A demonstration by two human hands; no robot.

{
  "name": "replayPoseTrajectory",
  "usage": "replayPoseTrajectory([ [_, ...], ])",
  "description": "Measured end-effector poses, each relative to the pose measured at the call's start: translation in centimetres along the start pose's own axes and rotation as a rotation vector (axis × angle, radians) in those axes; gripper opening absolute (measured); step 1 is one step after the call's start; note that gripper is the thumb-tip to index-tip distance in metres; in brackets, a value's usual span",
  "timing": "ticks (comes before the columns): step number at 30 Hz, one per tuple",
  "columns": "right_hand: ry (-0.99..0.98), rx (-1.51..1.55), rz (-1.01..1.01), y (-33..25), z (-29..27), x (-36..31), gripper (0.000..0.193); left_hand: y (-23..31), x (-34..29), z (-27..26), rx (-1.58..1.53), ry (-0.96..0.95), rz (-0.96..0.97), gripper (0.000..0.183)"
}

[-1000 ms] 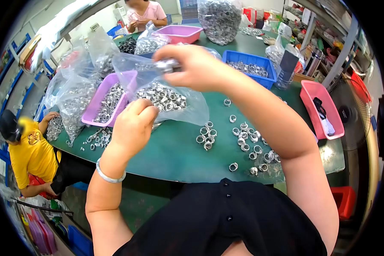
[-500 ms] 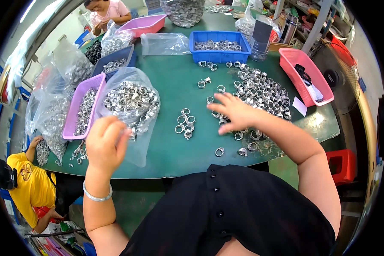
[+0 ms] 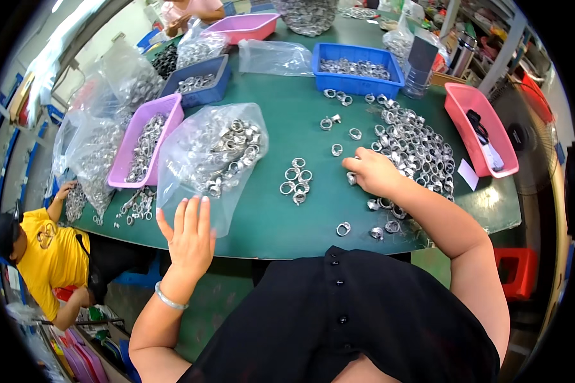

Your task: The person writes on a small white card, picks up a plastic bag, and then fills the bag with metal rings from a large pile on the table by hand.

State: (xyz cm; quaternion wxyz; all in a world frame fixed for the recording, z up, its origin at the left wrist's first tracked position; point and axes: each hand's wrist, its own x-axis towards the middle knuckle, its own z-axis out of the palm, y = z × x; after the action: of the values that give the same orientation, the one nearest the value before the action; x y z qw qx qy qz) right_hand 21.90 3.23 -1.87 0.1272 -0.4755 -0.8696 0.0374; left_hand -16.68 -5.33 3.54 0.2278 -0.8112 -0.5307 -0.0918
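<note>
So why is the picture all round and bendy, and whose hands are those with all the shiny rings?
The camera sits on a person's head and looks down, and its wide lens bends the edges. The two arms coming from the bottom are that person's own. The right hand rests on the green table, touching metal rings in a loose pile. The left hand is open and holds nothing, just by a clear bag full of rings. Blue, purple and pink trays hold more. Another person in yellow sits on the left.
</note>
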Motion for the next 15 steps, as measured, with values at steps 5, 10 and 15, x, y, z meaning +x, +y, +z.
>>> replayPoseTrajectory([
  [5,0.196,0.28,0.075,1.4,-1.3,1.9,0.022,-1.6,1.3,0.5,-0.03,0.19,0.143,0.015],
  [10,0.438,0.588,-0.062,-2.4,-9.5,7.5,0.025,-3.1,6.3,-2.8,-0.027,0.389,0.168,0.014],
  [15,0.401,0.553,-0.577,-11.8,-15.7,14.7,0.024,-4.1,10.4,-5.2,-0.029,0.455,0.228,0.016],
])
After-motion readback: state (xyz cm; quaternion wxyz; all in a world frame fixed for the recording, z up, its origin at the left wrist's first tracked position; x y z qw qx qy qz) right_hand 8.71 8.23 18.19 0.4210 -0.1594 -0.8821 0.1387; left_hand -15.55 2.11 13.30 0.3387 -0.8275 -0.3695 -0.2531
